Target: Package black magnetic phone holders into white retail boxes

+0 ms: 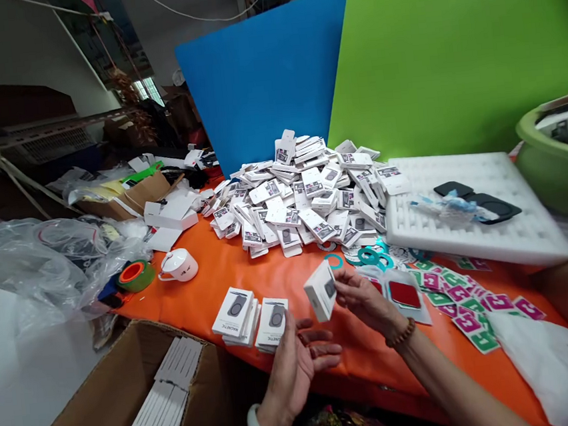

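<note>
My right hand (365,299), with a beaded bracelet at the wrist, grips a small white box (321,291) by its right side, tilted above the orange table (200,284). To its lower left, my left hand (301,359) is turned palm up with its fingers apart and nothing in it. Just beyond my left thumb lies a short stack of white boxes (274,320) marked MAGNETIC. Another stack of the same boxes (234,311) sits beside it on the left. Farther back is a large heap of white boxes (293,202).
A cardboard carton (212,380) with rows of white boxes stands at the lower left. A white cup (179,266) and green tape roll (137,277) are on the left. White foam (472,242), coloured cards (460,296) and a green basin (555,167) are on the right.
</note>
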Demonstrator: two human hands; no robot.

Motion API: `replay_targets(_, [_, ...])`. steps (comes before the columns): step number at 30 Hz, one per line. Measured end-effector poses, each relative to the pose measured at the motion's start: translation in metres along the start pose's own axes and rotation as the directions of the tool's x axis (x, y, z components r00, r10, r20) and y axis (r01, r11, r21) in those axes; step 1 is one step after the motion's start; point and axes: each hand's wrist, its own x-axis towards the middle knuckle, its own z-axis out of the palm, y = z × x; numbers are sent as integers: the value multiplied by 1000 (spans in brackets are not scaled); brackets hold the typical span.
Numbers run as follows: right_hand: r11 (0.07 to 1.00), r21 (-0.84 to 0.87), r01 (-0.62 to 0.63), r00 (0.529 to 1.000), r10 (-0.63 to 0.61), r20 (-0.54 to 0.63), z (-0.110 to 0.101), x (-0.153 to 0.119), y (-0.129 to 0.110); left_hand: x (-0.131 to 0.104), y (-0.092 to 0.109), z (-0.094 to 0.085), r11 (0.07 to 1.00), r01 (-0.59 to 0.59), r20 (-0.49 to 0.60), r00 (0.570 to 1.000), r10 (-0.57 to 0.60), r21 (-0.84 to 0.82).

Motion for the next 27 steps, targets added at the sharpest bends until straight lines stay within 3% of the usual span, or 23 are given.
replay_targets(2, [992,125,-31,998,23,63,4,-27,5,4,-5,6,969,210,166,968,-188,-127])
replay_targets(4, [989,138,-44,997,35,71,9,-46,14,7,-11,11,928,341,262,919,-296,-149])
replay_targets(7, [995,98,-37,999,33,41,12,-63,26,7,-19,17,875,423,234,898,-372,-235])
replay_targets(10, [998,64,3,1000,-4,21,3,-74,30,7,-22,20,863,370,106,929,-356,-343])
replay_targets(13, [995,-20,96,995,-96,9,-8,-89,23,9,-19,20,907,288,2,953,-302,-306])
replay_targets(19, [884,-420,204,979,-196,62,3,-118,11,16,-22,27,936,267,-46,958,-285,-230])
replay_targets(27, [854,-467,228,966,-257,0,16,-122,18,16,-27,42,933,257,-78,956,-284,-253])
